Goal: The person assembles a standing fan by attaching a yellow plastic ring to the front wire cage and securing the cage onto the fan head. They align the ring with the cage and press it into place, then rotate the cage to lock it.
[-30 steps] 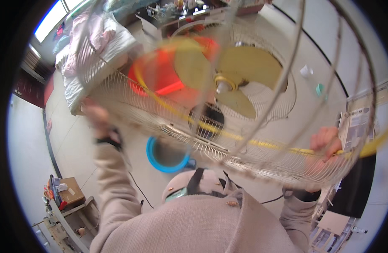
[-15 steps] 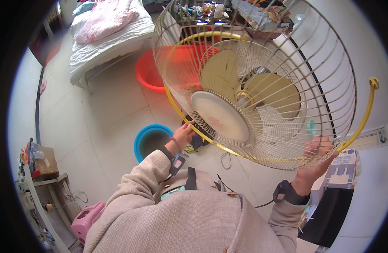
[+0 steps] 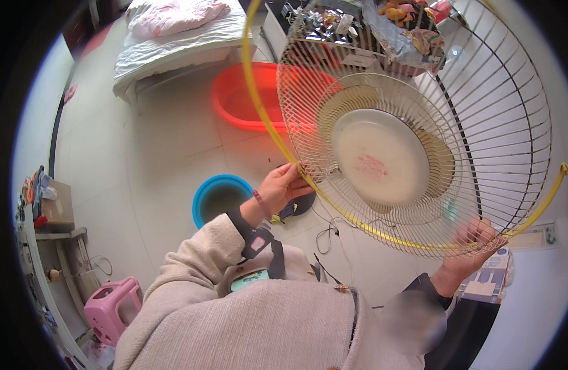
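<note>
A large round wire fan grille (image 3: 382,157), with a white disc at its middle, is tilted in front of me. Cream fan blades (image 3: 441,163) show through the wires behind it. A yellow rim band (image 3: 556,185) runs along the grille's lower edge. Its right end sticks out loose from the wires. My left hand (image 3: 283,185) pinches the band at the grille's lower left, thumb and forefinger closed on it. At the lower right, my right hand (image 3: 475,243) is closed around the grille's edge by the band, its fingers partly behind the wires.
A blue basin (image 3: 219,194) and a red tub (image 3: 234,102) stand on the tiled floor, with a cable (image 3: 324,240) near my feet. A bed (image 3: 179,52) is at the far left, a pink stool (image 3: 111,308) at the near left. Boxes (image 3: 484,277) stand at the right.
The grille has swung to face me more, its white disc now covering the fan's hub. Both hands have shifted right. The yellow band's upper left part now stands away from the wires.
</note>
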### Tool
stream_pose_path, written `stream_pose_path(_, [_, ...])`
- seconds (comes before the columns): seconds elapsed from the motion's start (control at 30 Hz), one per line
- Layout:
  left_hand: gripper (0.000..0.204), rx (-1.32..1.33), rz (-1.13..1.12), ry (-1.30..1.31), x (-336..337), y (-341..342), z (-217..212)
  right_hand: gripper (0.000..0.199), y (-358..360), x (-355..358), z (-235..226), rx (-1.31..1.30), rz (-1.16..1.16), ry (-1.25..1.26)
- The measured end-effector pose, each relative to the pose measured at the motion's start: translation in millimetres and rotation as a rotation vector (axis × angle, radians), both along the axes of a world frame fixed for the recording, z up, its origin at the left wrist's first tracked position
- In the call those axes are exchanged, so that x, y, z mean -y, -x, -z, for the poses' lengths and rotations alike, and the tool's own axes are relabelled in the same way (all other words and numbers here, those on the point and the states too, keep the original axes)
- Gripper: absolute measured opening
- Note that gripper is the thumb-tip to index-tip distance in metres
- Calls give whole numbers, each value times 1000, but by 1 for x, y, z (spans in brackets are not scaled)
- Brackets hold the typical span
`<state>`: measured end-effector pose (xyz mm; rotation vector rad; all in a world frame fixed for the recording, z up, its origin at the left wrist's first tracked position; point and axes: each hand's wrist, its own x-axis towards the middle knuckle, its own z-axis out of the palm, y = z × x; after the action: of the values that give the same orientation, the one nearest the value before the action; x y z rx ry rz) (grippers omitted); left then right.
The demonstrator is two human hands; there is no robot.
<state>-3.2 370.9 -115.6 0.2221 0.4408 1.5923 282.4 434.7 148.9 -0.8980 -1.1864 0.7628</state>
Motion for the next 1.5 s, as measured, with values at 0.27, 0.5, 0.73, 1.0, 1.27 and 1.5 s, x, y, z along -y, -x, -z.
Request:
stream_pose_path(0.27, [30,-219,-41,96,-2,21,-24,57,16,-2,-4,-202,-385,-102])
stream_pose_path(0.5, [28,-83,-10,102,-22,15,-26,55,15,2,-7,-277,-589,-67])
stream_pose_path(0.73, [27,-56,15,194,-61,-3,-26,54,16,5,-1,-206,-511,-47])
stream_pose_path(1.0, [29,22,131,140,-95,-21,-19,55,5,3,8,-136,-580,-88])
stream_pose_path(1.27, [31,25,152,73,-97,-22,-8,57,4,6,11,-113,-429,-77])
stream_pose_path(1.5, [29,130,-30,-36,-97,-30,-6,57,12,6,12,-131,-356,-31])
